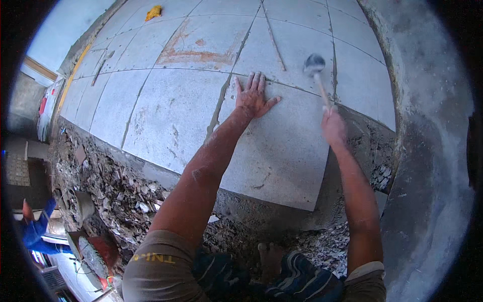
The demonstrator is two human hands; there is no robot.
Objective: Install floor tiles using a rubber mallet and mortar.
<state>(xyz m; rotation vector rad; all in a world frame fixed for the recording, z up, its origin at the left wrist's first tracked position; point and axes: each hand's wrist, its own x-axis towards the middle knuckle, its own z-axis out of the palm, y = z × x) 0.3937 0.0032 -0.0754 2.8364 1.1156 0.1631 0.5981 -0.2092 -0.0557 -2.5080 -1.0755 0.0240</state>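
Observation:
My left hand (254,95) lies flat on the far edge of a large light-grey floor tile (276,156), fingers spread and pointing away from me. In my right hand (334,126) is the pale handle of a mallet (315,64), its dark head raised to the right of the left hand and slightly blurred. Whether the head touches the surface below it, I cannot tell. Grey mortar (362,126) shows along the tile's right side. Smeared mortar fills the joint at its left, beside a neighbouring tile (171,110).
A thin rod (274,43) and a yellow cloth-like lump (153,12) lie on the far tiles. At the far left rests a long narrow tool (102,66). Rubble (121,191) covers the ground left of my arm. A grey wall (427,131) bounds the right; someone's blue sleeve (44,221) shows lower left.

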